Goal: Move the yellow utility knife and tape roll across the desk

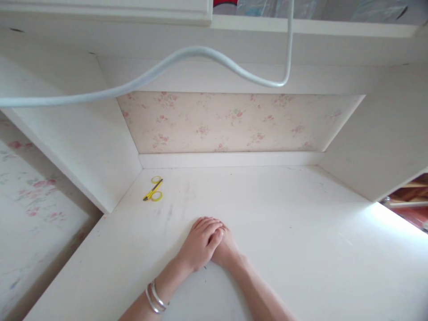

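My left hand (199, 244) lies flat on top of my right hand (228, 252) in the middle of the white desk top (287, 232). The left fingers are stretched loosely over the right hand, and two silver bangles ring that wrist. The right hand rests palm down on the desk, mostly covered, with nothing showing in it. A small yellow pair of scissors (153, 189) lies on the desk to the far left of my hands, well out of touch, near the corner.
The desk sits in a white alcove with side panels (83, 147) and floral wallpaper (234, 120) at the back. A white cable (187, 54) sags across the top from a shelf above. Bright light falls on the desk's right edge.
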`<state>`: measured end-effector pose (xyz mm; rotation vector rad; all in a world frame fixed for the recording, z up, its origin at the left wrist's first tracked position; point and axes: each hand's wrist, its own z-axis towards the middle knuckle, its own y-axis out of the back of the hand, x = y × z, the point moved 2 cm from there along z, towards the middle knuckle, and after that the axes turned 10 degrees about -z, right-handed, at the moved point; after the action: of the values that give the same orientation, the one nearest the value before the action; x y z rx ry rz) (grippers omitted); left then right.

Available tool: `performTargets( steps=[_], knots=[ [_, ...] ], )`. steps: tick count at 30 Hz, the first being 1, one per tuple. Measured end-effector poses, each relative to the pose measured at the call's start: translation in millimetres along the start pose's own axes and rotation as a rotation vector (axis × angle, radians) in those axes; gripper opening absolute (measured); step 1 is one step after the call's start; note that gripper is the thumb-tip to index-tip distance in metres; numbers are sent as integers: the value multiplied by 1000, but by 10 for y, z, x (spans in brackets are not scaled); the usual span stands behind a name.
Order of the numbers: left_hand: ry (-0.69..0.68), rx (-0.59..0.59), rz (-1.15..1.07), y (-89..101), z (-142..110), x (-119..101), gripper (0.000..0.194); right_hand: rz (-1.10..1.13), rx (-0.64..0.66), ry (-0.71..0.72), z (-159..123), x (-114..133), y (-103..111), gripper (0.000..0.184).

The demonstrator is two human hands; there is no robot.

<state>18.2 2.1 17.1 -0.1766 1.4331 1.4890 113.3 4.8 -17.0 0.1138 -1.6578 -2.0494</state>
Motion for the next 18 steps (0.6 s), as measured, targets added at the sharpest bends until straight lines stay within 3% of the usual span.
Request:
performTargets(
  steps=[5, 18],
  knots=[
    [-26, 36, -21, 32, -6, 10, 32, 84, -4, 7, -13, 4, 47, 37],
    [-48, 58, -19, 73, -23, -13, 35, 23, 13, 45, -4, -40, -64, 44]
  ],
)
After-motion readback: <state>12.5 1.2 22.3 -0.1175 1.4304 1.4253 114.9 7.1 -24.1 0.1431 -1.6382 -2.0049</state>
